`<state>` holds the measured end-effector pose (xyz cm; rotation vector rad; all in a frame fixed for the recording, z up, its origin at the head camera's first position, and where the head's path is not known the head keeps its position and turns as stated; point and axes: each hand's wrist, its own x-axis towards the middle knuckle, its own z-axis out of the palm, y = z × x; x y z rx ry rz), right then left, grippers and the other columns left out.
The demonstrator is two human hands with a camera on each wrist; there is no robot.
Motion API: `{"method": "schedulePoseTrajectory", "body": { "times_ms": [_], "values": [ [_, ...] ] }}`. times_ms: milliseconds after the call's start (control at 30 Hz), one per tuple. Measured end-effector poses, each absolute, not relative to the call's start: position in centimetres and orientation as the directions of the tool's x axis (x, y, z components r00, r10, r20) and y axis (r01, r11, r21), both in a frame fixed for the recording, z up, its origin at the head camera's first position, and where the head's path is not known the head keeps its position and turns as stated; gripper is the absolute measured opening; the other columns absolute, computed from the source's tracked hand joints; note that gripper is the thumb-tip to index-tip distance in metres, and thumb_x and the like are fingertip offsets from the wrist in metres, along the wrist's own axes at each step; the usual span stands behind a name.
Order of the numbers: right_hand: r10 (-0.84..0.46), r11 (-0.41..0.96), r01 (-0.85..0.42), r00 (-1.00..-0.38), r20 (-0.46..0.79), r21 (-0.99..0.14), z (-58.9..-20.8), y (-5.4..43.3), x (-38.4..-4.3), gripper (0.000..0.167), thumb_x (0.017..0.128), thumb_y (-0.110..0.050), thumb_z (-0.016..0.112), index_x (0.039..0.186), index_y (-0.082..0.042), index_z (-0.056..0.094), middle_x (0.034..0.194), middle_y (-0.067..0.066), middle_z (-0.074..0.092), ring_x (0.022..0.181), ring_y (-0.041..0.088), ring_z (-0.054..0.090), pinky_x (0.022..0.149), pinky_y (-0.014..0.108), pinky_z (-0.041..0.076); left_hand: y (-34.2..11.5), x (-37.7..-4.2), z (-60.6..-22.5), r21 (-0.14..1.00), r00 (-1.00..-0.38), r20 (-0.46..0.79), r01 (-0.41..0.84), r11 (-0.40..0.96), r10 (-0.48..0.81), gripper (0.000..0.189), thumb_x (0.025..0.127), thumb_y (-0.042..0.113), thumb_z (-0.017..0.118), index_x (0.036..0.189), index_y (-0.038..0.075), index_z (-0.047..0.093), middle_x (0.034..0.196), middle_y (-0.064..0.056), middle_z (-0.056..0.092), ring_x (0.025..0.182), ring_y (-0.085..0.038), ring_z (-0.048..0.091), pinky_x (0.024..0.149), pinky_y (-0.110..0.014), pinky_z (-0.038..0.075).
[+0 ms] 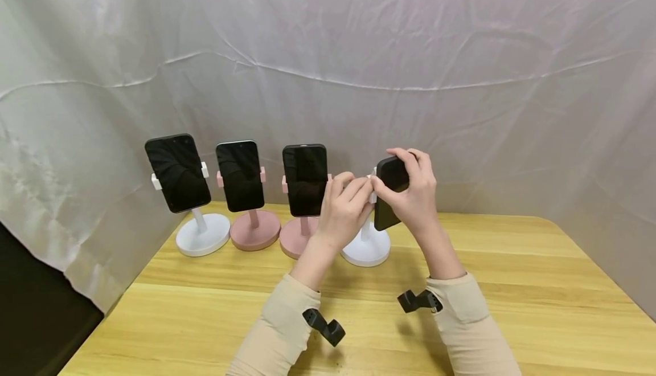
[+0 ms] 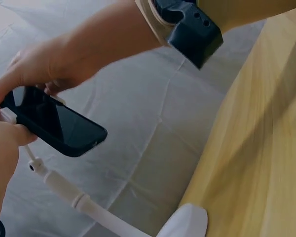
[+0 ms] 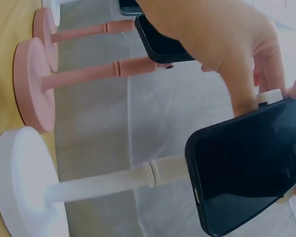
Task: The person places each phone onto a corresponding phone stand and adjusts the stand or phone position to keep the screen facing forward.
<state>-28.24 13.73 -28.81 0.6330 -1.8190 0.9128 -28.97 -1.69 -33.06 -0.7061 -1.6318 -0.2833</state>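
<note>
A black phone (image 1: 386, 216) sits tilted at the head of the rightmost white phone stand (image 1: 365, 252), between both hands. My right hand (image 1: 417, 193) grips it by its edges, thumb on the near side and fingers over the top. With its fingertips, my left hand (image 1: 342, 212) pinches the white clamp at the phone's left edge. In the right wrist view the clamp arm (image 3: 270, 97) rests against the long edge of the phone (image 3: 246, 168). The stand's slim post (image 2: 69, 190) shows below the phone in the left wrist view. The clamp's back is hidden.
Left of the hands, two pink stands (image 1: 254, 235) and another white stand (image 1: 203, 236) stand in a row, each holding an upright dark phone (image 1: 240, 175). They are on a wooden table (image 1: 512, 285). A pale cloth (image 1: 328, 40) hangs behind.
</note>
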Motion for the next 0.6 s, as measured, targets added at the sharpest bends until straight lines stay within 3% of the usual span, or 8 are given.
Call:
{"method": "schedulePoseTrajectory", "body": {
  "times_ms": [367, 600],
  "values": [
    [-0.030, 0.629, -0.711, -0.427, 0.904, -0.315, -28.88, 13.78, -28.02, 0.051, 0.077, -0.023, 0.078, 0.122, -0.005, 0.060, 0.116, 0.024, 0.050, 0.106, 0.035, 0.050, 0.083, 0.047, 0.048, -1.94, -29.04, -32.98, -0.253, -0.004, 0.953, 0.534, 0.807, 0.302, 0.020, 0.082, 0.017, 0.071, 0.101, 0.012, 0.073, 0.098, 0.004, 0.070, 0.100, -0.019, 0.052, 0.086, -0.036, 0.042],
    [-0.075, 0.672, -0.706, -0.366, 0.928, -0.224, -28.88, 13.71, -28.06, 0.053, 0.078, -0.023, 0.078, 0.125, -0.005, 0.060, 0.128, 0.027, 0.050, 0.119, 0.038, 0.050, 0.093, 0.051, 0.048, -2.44, -29.30, -33.30, -0.239, -0.031, 0.956, 0.497, 0.834, 0.292, 0.027, 0.081, 0.025, 0.073, 0.106, 0.016, 0.073, 0.104, 0.004, 0.070, 0.103, -0.019, 0.051, 0.089, -0.039, 0.041]
  ]
}}
